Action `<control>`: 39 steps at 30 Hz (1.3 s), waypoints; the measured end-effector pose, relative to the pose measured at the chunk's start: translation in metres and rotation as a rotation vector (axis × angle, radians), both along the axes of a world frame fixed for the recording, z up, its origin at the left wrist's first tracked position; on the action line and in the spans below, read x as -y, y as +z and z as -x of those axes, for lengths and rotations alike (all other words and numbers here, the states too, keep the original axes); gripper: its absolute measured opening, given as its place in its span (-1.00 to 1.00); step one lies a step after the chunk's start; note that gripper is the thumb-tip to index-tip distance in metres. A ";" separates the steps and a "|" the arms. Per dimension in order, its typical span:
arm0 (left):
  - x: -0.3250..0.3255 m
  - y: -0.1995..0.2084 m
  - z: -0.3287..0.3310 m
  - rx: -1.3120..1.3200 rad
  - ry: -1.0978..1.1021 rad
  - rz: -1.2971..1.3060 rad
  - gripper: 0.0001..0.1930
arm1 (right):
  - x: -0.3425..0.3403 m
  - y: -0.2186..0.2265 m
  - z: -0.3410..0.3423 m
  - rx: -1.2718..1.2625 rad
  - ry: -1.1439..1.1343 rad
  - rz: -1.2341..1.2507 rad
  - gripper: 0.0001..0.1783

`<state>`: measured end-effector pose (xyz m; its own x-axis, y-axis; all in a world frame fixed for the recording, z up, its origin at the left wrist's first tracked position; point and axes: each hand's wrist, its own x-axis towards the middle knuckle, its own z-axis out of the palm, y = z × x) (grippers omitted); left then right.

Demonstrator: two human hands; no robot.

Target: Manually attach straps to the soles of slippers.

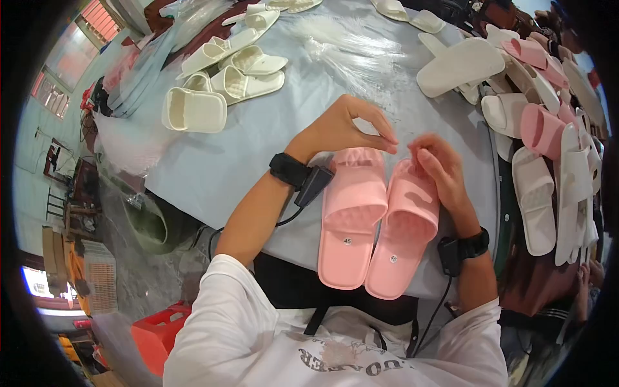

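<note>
Head view: two pink slide slippers, the left (353, 205) and the right (411, 197), lie side by side on the grey table covering (258, 155). The left hand (342, 126) curls above the left slipper's far end, fingertips nearly meeting; the blurred right hand (445, 171) bends beside the right slipper's far end; whether either grips anything, I cannot tell.
</note>
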<state>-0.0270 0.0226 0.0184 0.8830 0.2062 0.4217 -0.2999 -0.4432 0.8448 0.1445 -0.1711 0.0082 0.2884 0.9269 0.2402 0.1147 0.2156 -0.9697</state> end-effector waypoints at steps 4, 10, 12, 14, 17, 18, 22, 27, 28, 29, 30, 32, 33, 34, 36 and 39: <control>0.018 0.006 -0.007 -0.019 0.066 0.050 -0.82 | 0.003 -0.010 -0.003 -0.005 0.057 0.060 -0.88; 0.016 0.004 -0.013 0.177 0.069 -0.081 -0.38 | 0.005 -0.008 -0.004 -0.023 0.118 0.035 -0.86; 0.017 0.004 -0.013 0.176 0.073 -0.073 -0.31 | 0.005 -0.004 -0.002 0.002 0.100 0.071 -0.87; 0.019 0.003 -0.014 0.178 0.066 -0.068 -0.24 | 0.006 -0.005 -0.003 0.013 0.091 0.074 -0.87; 0.018 -0.001 -0.014 0.119 0.067 0.051 -0.20 | 0.006 -0.007 -0.005 0.028 0.091 0.087 -0.87; 0.017 -0.002 -0.014 0.128 0.062 0.029 -0.21 | 0.006 -0.008 -0.005 0.032 0.100 0.102 -0.88; 0.016 -0.008 -0.016 0.195 0.074 0.001 -0.26 | 0.007 -0.007 -0.002 0.004 0.100 0.068 -0.88; 0.015 -0.010 -0.018 0.123 -0.024 0.210 -0.34 | 0.008 -0.012 -0.009 -0.112 0.078 0.030 -0.80; 0.014 -0.010 -0.017 0.094 -0.071 0.279 -0.35 | 0.007 -0.013 -0.011 -0.120 0.078 0.032 -0.80; 0.014 -0.010 -0.016 0.087 -0.071 0.283 -0.35 | 0.005 -0.014 -0.013 -0.163 0.092 0.029 -0.78; 0.014 -0.011 -0.014 0.074 -0.074 0.231 -0.38 | 0.003 -0.016 -0.014 -0.207 0.105 0.027 -0.76; 0.015 -0.012 -0.016 0.070 -0.085 0.193 -0.41 | 0.003 -0.016 -0.016 -0.205 0.109 0.064 -0.75; 0.015 -0.012 -0.017 0.073 -0.099 0.188 -0.46 | 0.003 -0.016 -0.016 -0.194 0.106 0.042 -0.75; 0.015 -0.012 -0.017 0.070 -0.110 0.179 -0.50 | 0.001 -0.018 -0.014 -0.188 0.105 0.017 -0.75; 0.018 -0.013 -0.017 0.057 -0.099 0.221 -0.57 | 0.001 -0.020 -0.014 -0.201 0.104 0.021 -0.75; 0.015 -0.018 -0.018 0.080 -0.102 0.249 -0.68 | 0.000 -0.017 -0.013 -0.204 0.107 0.025 -0.75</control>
